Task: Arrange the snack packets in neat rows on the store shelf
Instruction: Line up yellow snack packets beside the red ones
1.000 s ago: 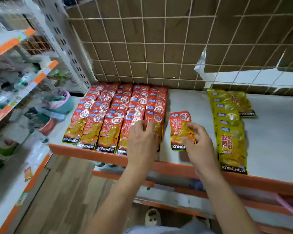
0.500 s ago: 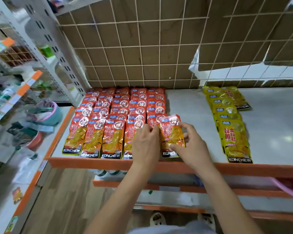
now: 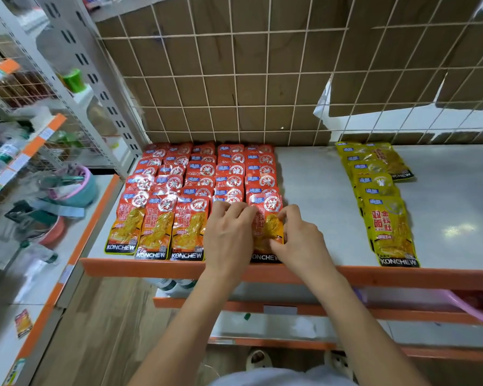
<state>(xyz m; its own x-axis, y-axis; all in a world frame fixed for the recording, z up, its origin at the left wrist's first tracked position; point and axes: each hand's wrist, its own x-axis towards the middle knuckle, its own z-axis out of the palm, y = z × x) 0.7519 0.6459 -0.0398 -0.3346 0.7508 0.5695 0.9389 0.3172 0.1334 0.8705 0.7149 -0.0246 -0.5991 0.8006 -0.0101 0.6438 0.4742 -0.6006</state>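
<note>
- Pale cloth of the person's top (image 3: pixel 276 378) filled the bottom edge. Two light slippers (image 3: pixel 258 358) stood on the brown wood-look floor (image 3: pixel 101 324), all well below the grip.
- Orange-edged lower shelves (image 3: pixel 262 303) ran under the forearms, nearer than the grip.
- The orange front lip (image 3: pixel 140 267) of the grey top shelf (image 3: pixel 313 190) passed directly beneath both wrists.
- The right hand (image 3: pixel 299 240) pinched the right edge of a red foil snack packet (image 3: pixel 265 218) between thumb and curled fingers. The packet lay flat at the shelf's front, its black KONCHEW band at the lip.
- The left hand (image 3: pixel 229 232) lay palm down against that packet's left edge, fingers bent over the neighbouring packet. Whether it pinched anything could not be told.
- Left of the grip, three front red packets (image 3: pixel 156 227) lay side by side along the lip.
- Beyond the grip, overlapping red packets (image 3: pixel 204 174) ran back in five columns to the rear of the shelf.
- Right of the grip, well apart across the grey shelf, a column of overlapping yellow foil packets (image 3: pixel 385 215) ran front to back. One more yellow packet (image 3: pixel 396 162) lay beside its far end.
- Far left of the grip, a neighbouring rack (image 3: pixel 25 162) held blurred goods.
- Farthest beyond the grip, a white wire grid (image 3: pixel 236 76) stood against a brown board (image 3: pixel 251 51).
</note>
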